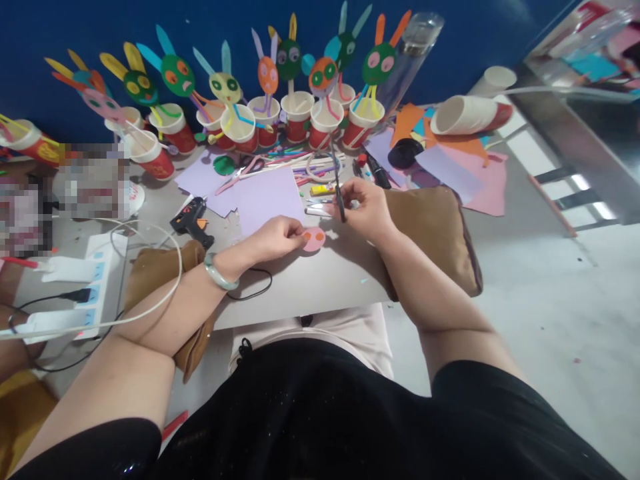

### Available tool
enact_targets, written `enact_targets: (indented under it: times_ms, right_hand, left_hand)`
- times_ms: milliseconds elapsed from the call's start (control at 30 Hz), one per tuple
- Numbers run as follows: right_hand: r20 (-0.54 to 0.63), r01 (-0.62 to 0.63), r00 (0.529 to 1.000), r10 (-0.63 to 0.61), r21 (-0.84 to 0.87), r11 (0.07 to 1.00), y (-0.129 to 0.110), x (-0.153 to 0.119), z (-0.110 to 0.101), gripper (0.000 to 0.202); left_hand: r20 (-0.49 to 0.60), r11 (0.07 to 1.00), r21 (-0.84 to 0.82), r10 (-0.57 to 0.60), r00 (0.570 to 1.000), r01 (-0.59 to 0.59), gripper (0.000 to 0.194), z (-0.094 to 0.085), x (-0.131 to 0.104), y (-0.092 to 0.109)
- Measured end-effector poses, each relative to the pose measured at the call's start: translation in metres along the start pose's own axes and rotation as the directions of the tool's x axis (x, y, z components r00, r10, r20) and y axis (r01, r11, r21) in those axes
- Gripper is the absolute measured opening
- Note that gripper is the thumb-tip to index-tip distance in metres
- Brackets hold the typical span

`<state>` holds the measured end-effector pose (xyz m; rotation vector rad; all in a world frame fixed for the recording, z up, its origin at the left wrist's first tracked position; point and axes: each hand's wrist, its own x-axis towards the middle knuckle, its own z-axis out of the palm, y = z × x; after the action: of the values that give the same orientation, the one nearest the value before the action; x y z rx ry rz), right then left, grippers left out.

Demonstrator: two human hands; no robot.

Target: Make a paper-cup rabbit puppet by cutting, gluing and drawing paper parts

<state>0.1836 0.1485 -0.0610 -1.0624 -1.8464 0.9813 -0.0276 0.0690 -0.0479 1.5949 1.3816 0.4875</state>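
Observation:
My left hand [281,237], with a pale bangle at the wrist, pinches the left edge of a pink oval piece [315,241] bearing two orange spots. To its right, my right hand [367,208] has its fingers closed on dark-handled scissors [337,175], whose blades point away from me. A small silver-and-white pointed item [320,209] lies close to the right fingertips. Behind my left hand is a lilac sheet [273,197], and a black glue gun [193,223] rests further left.
Paper cups [239,130] with colourful rabbit-eared figures line the back. Left are a power strip [105,277] and cables. Brown cushions [430,233] lie under both forearms. Paper scraps [487,183] and a tipped cup stack [465,117] are at the back right.

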Motion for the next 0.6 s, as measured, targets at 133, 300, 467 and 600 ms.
enact_targets:
  times_ms: [133,300,467,600]
  right_hand:
    - [-0.112,-0.137,0.989,0.101,-0.386,0.912,-0.015,-0.004,-0.041,0.033]
    - [-0.185,-0.357,0.925,0.331,-0.720,0.595,-0.015,-0.021,-0.098,0.020]
    - [-0.312,-0.493,0.840,0.444,-0.779,0.386,-0.009,-0.037,-0.128,0.024]
    - [-0.323,-0.518,0.823,0.467,-0.765,0.383,-0.011,-0.040,-0.131,0.028]
  left_hand:
    - [0.147,0.998,0.046,-0.039,0.988,0.033,0.021,-0.001,-0.005,0.000]
    - [0.150,0.970,0.242,-0.014,0.989,-0.023,0.028,-0.003,-0.006,0.003]
    - [0.085,0.912,0.403,0.046,0.995,-0.076,0.031,0.001,-0.004,0.001]
    - [0.088,0.888,0.453,0.041,0.995,-0.077,0.035,0.004,-0.005,0.002]
